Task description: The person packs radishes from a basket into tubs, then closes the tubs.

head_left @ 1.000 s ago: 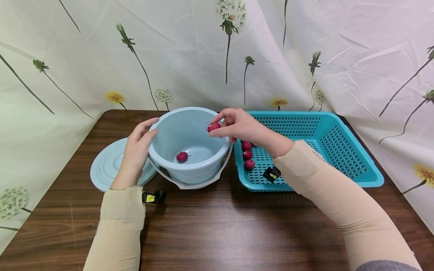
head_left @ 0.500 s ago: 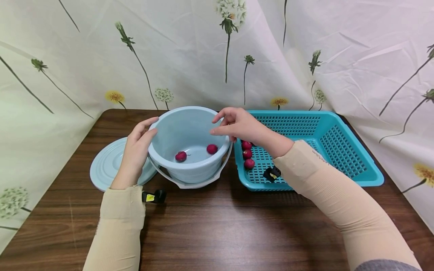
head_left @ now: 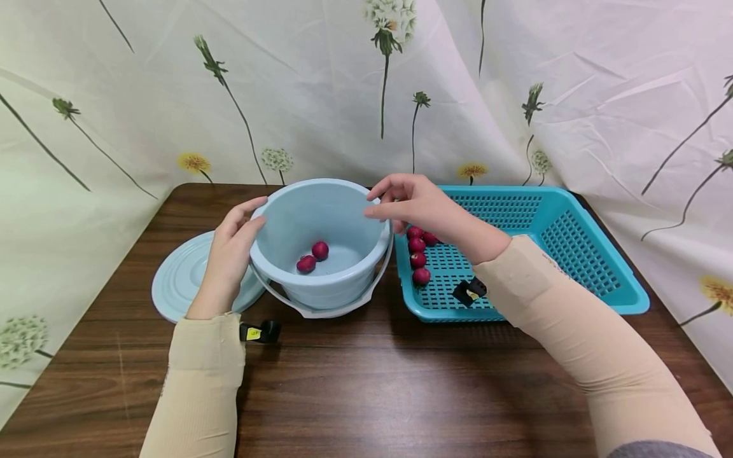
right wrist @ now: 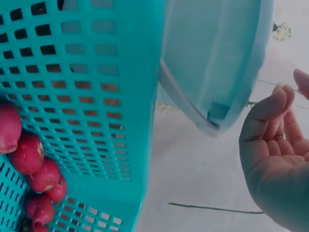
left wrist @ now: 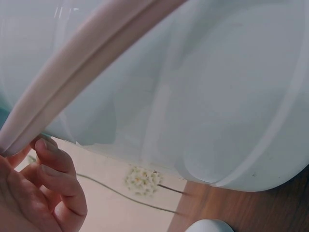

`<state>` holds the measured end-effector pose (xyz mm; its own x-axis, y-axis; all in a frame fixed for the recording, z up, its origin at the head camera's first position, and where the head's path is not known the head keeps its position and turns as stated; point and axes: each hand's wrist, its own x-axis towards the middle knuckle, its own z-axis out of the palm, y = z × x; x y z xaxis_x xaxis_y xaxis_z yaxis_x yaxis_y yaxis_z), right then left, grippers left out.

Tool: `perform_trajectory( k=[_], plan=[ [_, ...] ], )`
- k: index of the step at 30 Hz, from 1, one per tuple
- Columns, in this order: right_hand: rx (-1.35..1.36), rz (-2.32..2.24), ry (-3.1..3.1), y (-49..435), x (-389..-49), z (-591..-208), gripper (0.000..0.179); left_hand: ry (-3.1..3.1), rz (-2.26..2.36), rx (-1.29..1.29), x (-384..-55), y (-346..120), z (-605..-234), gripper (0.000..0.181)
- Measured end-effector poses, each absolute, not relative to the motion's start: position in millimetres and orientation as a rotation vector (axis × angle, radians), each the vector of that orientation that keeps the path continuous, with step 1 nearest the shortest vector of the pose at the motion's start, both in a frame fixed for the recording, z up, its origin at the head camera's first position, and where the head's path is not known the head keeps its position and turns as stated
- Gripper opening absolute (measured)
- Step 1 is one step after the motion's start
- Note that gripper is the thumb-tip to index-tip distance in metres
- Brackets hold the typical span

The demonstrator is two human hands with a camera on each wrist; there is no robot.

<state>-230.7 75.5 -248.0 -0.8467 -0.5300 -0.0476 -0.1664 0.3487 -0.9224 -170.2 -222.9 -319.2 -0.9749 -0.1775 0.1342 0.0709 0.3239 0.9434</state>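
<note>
In the head view, a light blue bucket (head_left: 321, 289) stands upright with two radishes (head_left: 313, 257) inside. My left hand (head_left: 226, 257) holds the bucket's left rim, its thumb and fingertips at the edge; the left wrist view shows curled fingers (left wrist: 58, 186) by the bucket's handle (left wrist: 91, 58). My right hand (head_left: 426, 207) hovers at the right rim with loosely bent fingers and nothing between them. Below it, several radishes (head_left: 418, 260) lie along the left side of a turquoise basket (head_left: 595, 254). In the right wrist view, that hand (right wrist: 275, 150) is apart from the basket.
A light blue lid (head_left: 177, 280) lies on the brown wooden table (head_left: 343, 394), left of the bucket and partly behind my left arm. The bucket's handle hangs down at its front. A flowered cloth (head_left: 332, 83) backs the table.
The radish in my right hand has been let go into the bucket and has rolled left against the other one. My right hand has drawn back right and slightly up; the left stays put.
</note>
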Motion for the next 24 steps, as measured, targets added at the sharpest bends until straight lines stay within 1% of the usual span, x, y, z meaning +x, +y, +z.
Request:
perform_trajectory(
  k=[5,18,24],
  plan=[
    [-0.592,-1.598,2.23,83.4,-232.7,-244.3,0.029,-2.372,-1.713,0.097,-170.4,-223.3,-319.6,0.045],
    [-0.445,-1.928,1.988,106.6,-243.7,-239.6,0.015,-2.389,-1.704,0.114,-170.3,-223.4,-320.5,0.046],
    [-0.337,-2.0,1.923,116.3,-252.0,-242.7,0.015,-2.375,-1.718,0.1,-171.0,-223.4,-319.7,0.045]
  ],
)
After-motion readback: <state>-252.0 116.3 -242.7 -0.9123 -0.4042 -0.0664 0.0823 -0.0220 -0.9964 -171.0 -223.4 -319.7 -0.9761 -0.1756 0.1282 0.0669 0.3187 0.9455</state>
